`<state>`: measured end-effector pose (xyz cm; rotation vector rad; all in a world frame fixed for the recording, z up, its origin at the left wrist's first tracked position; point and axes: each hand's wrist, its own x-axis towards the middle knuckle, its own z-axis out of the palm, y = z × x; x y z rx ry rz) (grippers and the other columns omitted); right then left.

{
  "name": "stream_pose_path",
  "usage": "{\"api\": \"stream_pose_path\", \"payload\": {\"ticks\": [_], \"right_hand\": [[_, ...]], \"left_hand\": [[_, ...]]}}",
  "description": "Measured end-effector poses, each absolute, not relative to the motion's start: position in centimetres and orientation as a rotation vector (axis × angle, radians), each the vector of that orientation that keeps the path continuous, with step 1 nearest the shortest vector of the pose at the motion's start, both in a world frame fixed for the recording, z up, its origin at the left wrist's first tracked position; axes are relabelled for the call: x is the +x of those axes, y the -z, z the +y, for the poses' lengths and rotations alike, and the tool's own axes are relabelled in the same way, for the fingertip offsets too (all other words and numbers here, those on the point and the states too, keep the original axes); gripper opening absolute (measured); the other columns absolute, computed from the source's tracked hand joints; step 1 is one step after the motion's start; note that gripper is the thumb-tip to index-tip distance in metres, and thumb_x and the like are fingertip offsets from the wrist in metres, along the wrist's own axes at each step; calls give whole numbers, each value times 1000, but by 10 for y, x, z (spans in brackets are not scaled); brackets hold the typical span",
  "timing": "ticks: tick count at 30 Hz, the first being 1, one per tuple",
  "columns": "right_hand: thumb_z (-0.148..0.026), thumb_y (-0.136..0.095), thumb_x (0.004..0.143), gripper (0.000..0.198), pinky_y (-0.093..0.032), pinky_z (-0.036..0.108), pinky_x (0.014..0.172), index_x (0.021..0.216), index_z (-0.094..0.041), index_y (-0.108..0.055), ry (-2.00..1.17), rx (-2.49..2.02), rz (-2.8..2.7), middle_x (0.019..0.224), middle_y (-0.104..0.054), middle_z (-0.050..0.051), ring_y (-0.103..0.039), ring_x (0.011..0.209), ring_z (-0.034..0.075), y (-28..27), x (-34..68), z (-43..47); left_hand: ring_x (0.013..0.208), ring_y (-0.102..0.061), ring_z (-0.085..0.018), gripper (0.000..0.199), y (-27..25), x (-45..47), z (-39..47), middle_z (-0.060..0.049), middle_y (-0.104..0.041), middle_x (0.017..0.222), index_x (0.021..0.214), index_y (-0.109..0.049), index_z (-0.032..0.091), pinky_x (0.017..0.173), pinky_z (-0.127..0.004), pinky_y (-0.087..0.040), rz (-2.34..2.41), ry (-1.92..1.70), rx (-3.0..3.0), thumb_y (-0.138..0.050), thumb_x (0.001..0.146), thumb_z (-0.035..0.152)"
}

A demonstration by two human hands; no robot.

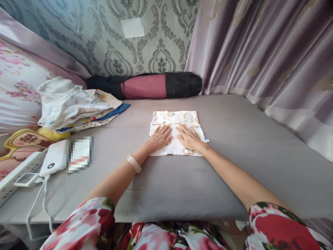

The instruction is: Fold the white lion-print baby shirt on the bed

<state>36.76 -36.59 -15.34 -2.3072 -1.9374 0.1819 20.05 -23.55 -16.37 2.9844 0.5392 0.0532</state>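
Note:
A white garment with a yellow and green print [173,139] lies folded into a flat, roughly square shape on the grey sheet [221,139]. Its upper part is turned over in a band, and a small tag sticks out at its right edge. On its left half my left hand [160,137] rests palm down, fingers spread. My right hand [191,138] lies flat on the right half, its fingers also apart. Neither hand grips the cloth.
To the left lies a heap of printed clothes [78,104]. Nearer are a white power bank [54,158] with cables, a power strip [18,177] and a blurred packet [80,154]. A black and pink rolled bag [143,86] lies along the wall; curtains [247,45] hang right.

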Motion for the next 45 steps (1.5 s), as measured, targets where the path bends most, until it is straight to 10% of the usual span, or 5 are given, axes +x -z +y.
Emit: {"api": "stream_pose_path", "payload": {"ticks": [14,24,32,45], "right_hand": [[-43,-38,100,50,-23,51,119,142,-19,-52,-247,-1923,-2135,155,-38,12,-30,145,28,136,340,-434],[-29,-53,95,31,-46,39,104,121,-19,-67,-84,-1876,-2076,133,-62,10,-58,122,25,137,327,-437],[-10,-45,94,30,-52,35,92,102,-21,-71,146,-2006,-2006,122,-68,8,-62,112,23,142,349,-450],[0,-36,85,57,-50,39,99,128,-26,-64,47,-2164,-1999,129,-67,4,-63,117,21,133,396,-491]], "left_hand": [[124,-54,-25,38,136,145,-270,-14,-59,130,117,-65,18,103,-36,-45,-12,-280,2780,-53,94,47],[92,-61,-20,24,131,153,-289,-9,-65,93,93,-62,17,81,-31,-50,113,-301,3024,-39,97,21],[99,-61,-22,21,134,138,-282,-10,-66,104,103,-60,18,84,-35,-52,261,-278,3046,-40,96,21],[106,-68,-20,36,129,94,-255,-8,-72,114,119,-63,21,89,-33,-55,378,-340,2883,-34,98,21]]}}
